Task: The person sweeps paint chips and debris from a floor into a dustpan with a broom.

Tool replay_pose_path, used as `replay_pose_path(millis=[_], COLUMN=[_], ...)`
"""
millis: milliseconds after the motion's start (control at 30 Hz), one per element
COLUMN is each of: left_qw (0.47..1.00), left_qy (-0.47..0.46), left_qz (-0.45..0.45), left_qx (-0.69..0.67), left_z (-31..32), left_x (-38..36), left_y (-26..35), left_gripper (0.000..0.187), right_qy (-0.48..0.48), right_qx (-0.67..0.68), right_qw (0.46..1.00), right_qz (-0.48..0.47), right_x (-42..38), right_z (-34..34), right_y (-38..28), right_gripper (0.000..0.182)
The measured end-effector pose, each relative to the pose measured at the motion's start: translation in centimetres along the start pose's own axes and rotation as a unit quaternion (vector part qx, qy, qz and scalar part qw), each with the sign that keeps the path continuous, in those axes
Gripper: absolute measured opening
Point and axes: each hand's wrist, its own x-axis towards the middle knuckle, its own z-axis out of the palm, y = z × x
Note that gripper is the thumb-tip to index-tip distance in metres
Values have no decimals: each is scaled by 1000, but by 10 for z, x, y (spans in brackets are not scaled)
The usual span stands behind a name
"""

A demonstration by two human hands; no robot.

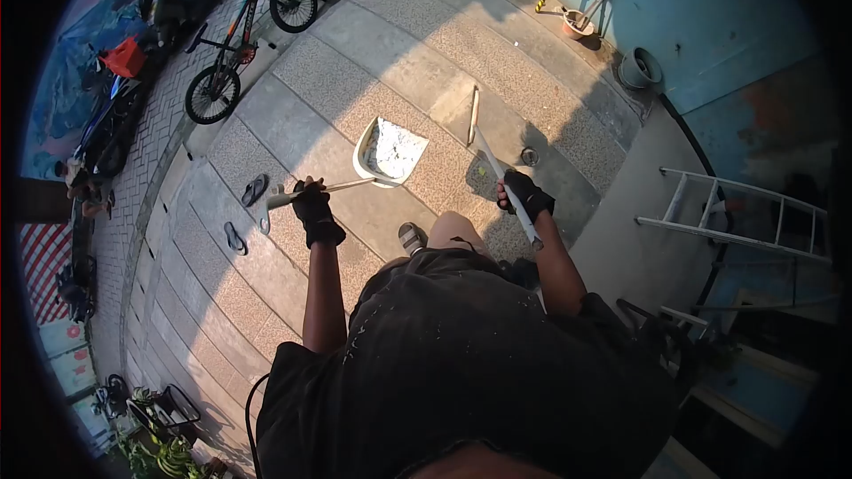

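My left hand (314,211), in a black fingerless glove, is closed round the handle of a dustpan (362,156). The dustpan rests at the handle's far end, low over or on the paving, with whitish debris (395,149) in it. In a matching glove, my right hand (524,195) grips a long pale pole (490,158) that slants forward and left. At the pole's far end is a narrow wooden head (475,115) near the ground, to the right of the dustpan and apart from it.
Two dark sandals (256,189) lie left of my left hand. A bicycle (232,58) stands at the upper left. A ladder (741,213) is at the right, and a grey bucket (640,68) and an orange pot (577,25) stand by the blue wall. A person (86,186) is at the far left.
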Motion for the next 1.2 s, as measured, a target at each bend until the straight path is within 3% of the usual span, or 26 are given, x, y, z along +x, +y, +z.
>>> replay_pose_path(millis=[233,400,567,667,800,900,1033,1200], left_qw=[997,998,998,998,997,999,999,993], left_qy=[-39,-50,-51,-12,-53,-30,-29,-110], left_qz=[47,24,-10,-18,-53,14,0,-11], left_qx=[53,42,30,58,-9,9,15,49], left_z=[100,179,270,331,390,440,510,590], left_x=[115,210,284,322,381,428,492,584], left_y=[18,14,27,40,48,44,59,74], left_gripper=[22,26,25,20,20,20,22,23], right_qy=[32,66,102,57,54,57,83,48], right_qx=[46,70,28,66,31,38,20,86], right_qw=[998,995,994,996,998,998,996,994], right_qz=[-7,-4,-17,20,27,7,-11,-46], right_x=[57,124,176,213,251,306,355,452], right_z=[24,29,47,49,69,79,120,139], right_y=[-65,-128,-219,-288,-376,-424,-502,-569], right_gripper=[17,15,14,15,16,16,19,17])
